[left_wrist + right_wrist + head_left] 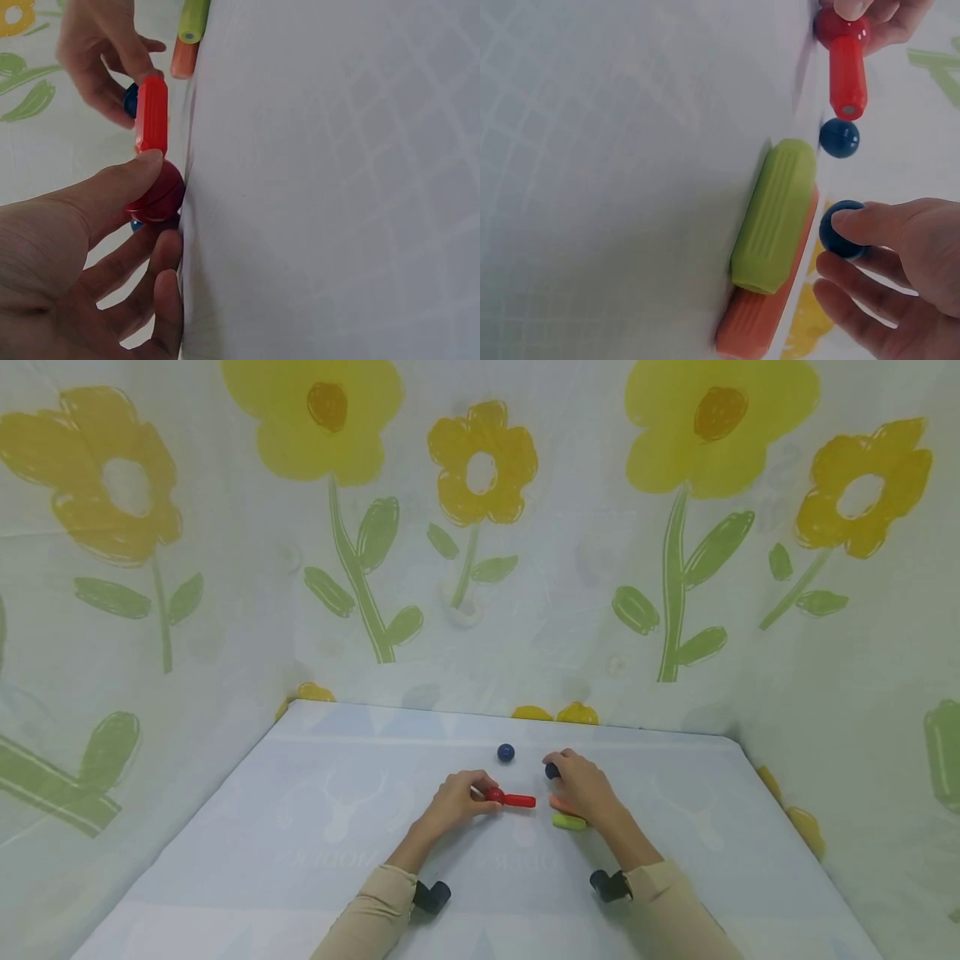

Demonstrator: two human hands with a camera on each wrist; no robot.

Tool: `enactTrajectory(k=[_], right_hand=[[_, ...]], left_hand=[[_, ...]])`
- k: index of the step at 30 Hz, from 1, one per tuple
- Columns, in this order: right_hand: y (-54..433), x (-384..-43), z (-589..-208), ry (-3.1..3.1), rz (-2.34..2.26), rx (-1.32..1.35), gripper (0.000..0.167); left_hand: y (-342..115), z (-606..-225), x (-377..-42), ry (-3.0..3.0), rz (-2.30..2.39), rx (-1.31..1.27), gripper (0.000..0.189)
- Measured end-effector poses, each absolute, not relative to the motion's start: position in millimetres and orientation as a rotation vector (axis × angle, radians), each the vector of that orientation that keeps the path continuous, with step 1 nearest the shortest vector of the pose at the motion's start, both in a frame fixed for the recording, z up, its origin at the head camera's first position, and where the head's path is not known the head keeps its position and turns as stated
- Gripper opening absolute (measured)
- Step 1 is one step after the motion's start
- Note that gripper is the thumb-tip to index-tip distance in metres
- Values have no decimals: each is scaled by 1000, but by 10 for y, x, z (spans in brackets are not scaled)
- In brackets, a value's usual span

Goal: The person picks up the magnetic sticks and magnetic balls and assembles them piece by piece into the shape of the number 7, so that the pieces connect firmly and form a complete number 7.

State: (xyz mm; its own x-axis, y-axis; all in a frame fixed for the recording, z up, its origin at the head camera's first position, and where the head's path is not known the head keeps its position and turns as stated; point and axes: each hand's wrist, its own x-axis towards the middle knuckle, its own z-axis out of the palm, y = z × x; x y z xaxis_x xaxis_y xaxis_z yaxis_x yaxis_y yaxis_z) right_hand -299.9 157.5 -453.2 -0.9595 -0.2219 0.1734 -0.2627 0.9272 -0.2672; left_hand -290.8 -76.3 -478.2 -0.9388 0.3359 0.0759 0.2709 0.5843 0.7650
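Observation:
My left hand point(456, 799) holds a shiny red ball point(161, 196) between thumb and fingers, low over the table. A red ribbed rod point(521, 801) meets the ball and points right. My right hand point(590, 787) pinches a dark blue ball point(845, 229) with thumb and fingertips, a little farther back. Below that hand lie an orange rod point(756, 319) and a yellow-green rod point(775, 217), side by side. A second dark blue ball point(506, 752) rests on the table behind the left hand.
The white table point(247, 860) has a printed cover. Its back edge meets a hanging cloth point(555, 610) with yellow flowers, which also encloses both sides. Dark devices, including one beside the left wrist point(432, 897), are worn on both wrists.

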Motion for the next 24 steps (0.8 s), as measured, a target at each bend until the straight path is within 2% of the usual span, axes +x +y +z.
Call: enactTrajectory(k=[24], right_hand=[[1461, -2807, -4480, -2940, 430, 377, 37]], left_hand=[[-771, -4812, -2929, 2720, 1309, 527, 23]])
